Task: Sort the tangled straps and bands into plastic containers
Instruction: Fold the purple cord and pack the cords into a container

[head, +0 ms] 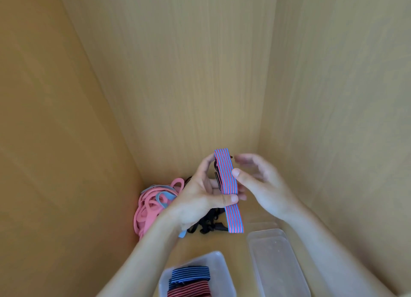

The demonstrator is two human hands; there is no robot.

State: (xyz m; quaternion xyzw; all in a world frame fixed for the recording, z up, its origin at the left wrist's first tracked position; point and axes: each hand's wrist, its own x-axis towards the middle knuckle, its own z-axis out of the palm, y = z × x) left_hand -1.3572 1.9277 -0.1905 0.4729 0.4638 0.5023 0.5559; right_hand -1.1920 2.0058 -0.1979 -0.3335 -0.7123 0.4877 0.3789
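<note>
Tan wood-grain back panel (pixel 189 74), left wall (pixel 44 119) and right wall (pixel 344 96), matching floor (pixel 233 244) below.

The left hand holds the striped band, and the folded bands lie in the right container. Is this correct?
No. In the head view the left hand holds the striped band, but the folded bands lie in the left container, not the right container.

red-blue striped strap (pixel 226 174), pink bands (pixel 145 210), black straps (pixel 206 224)
</note>
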